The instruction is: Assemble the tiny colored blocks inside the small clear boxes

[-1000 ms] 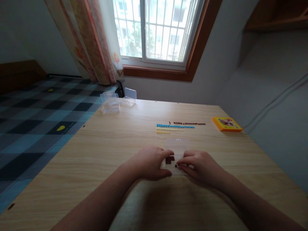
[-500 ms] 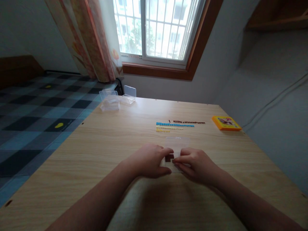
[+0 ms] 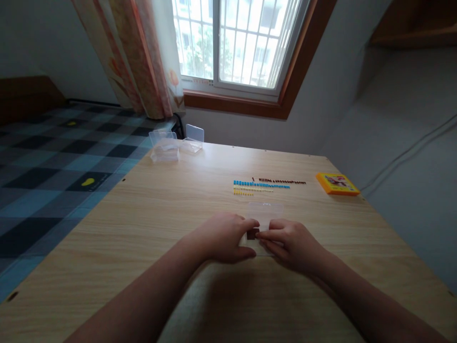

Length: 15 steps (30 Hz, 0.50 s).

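Note:
A clear plastic plate [image 3: 264,211] lies flat on the wooden table [image 3: 143,228] in front of me, with a small patch of dark brown pieces [image 3: 252,233] on its near part. My left hand [image 3: 223,237] rests on the plate's left side, fingers curled, forefinger and thumb at the brown patch. My right hand [image 3: 290,240] is at the plate's right side, fingertips pinched together right against the brown patch. Whether a small piece is between those fingertips is too small to see.
Rows of small blue, yellow and dark beads [image 3: 262,186] lie beyond the plate. A yellow box [image 3: 336,184] sits at the right table edge. Clear plastic containers [image 3: 164,148] stand at the far left corner. A checked bed cover [image 3: 43,171] lies left of the table.
My right fingertips have moved left, closer to the brown patch and my left forefinger. Less of the brown patch shows between the hands now. The view shifted slightly.

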Each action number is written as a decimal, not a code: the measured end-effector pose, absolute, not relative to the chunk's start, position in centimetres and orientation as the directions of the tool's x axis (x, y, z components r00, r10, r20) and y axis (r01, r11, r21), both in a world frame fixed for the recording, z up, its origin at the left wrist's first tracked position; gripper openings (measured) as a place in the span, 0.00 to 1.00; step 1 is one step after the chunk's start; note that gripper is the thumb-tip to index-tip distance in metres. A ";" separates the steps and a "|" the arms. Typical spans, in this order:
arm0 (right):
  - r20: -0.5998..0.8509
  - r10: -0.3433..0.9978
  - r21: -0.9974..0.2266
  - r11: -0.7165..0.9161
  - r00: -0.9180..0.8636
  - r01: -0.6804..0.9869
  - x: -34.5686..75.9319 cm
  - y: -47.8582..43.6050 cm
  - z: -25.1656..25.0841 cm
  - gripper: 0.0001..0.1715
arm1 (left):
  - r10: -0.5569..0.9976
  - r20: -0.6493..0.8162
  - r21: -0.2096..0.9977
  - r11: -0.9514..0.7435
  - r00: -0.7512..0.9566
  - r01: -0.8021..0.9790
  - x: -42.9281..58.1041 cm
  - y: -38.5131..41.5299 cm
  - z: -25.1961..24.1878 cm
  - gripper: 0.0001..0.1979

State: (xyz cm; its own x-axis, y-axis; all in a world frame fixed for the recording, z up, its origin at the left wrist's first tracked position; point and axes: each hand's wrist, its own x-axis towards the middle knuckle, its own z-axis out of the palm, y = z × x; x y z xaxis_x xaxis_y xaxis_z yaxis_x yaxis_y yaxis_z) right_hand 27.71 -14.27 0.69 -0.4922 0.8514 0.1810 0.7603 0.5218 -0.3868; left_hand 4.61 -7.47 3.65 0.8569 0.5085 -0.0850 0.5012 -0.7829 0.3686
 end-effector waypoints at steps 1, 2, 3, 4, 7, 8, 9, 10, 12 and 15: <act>0.185 0.849 -0.394 0.525 -0.495 0.754 27.8 -14.3 0.7 0.13 | 0.507 -0.082 0.371 -0.783 0.858 0.498 4.6 -7.5 3.6 0.22; 0.188 0.846 -0.399 0.530 -0.499 0.748 27.8 -14.3 0.8 0.13 | 0.505 -0.078 0.374 -0.784 0.859 0.495 4.6 -7.5 3.6 0.22; 0.188 0.843 -0.401 0.535 -0.504 0.744 27.8 -14.3 0.8 0.13 | 0.504 -0.074 0.377 -0.785 0.861 0.492 4.6 -7.5 3.6 0.21; 0.185 0.841 -0.396 0.538 -0.509 0.744 27.8 -14.3 0.8 0.13 | 0.504 -0.071 0.379 -0.785 0.861 0.491 4.6 -7.5 3.6 0.20; 0.169 0.840 -0.369 0.539 -0.516 0.757 27.7 -14.3 0.9 0.13 | 0.506 -0.069 0.385 -0.782 0.860 0.491 4.6 -7.5 3.7 0.19; 0.167 0.840 -0.362 0.540 -0.517 0.760 27.6 -14.3 1.0 0.13 | 0.506 -0.071 0.388 -0.780 0.860 0.491 4.6 -7.5 3.7 0.19; 0.166 0.839 -0.358 0.541 -0.518 0.761 27.6 -14.3 1.0 0.13 | 0.506 -0.073 0.391 -0.779 0.860 0.491 4.6 -7.5 3.7 0.20; 0.168 0.838 -0.357 0.542 -0.519 0.760 27.5 -14.3 1.0 0.13 | 0.505 -0.074 0.391 -0.778 0.860 0.491 4.6 -7.5 3.7 0.20; 0.170 0.838 -0.359 0.542 -0.518 0.760 27.5 -14.3 0.9 0.13 | 0.506 -0.070 0.388 -0.780 0.860 0.491 4.7 -7.6 3.7 0.20; 0.174 0.839 -0.362 0.542 -0.516 0.759 27.6 -14.3 0.9 0.13 | 0.505 -0.067 0.382 -0.784 0.861 0.490 4.7 -7.6 3.7 0.19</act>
